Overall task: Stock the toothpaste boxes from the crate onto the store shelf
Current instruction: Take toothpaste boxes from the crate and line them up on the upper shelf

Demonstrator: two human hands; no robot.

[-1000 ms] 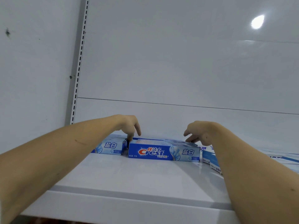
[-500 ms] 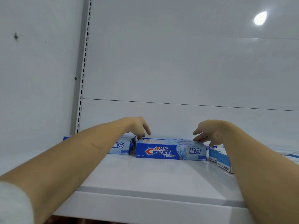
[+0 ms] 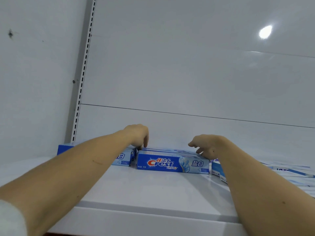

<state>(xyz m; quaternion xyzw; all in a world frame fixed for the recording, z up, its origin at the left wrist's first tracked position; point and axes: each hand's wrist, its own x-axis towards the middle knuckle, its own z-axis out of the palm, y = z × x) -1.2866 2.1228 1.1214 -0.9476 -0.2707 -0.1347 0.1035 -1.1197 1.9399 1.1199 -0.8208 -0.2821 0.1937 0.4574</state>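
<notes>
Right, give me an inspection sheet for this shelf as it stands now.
Surface: white shelf, front area bare, boxes only at the back.
Job's things: middle Crest box lies flat, label facing out; left box beside it with a narrow gap; right boxes partly hidden by the forearm. Crate not in view.
Clutter: nothing seen.
Grippers: left hand fingertips down at the middle box's left end; right hand fingers resting on its right end. Neither has a closed grip.
Cables: nothing seen.
Surroundings: white back panel, slotted upright, light glare on the panel's upper right.
</notes>
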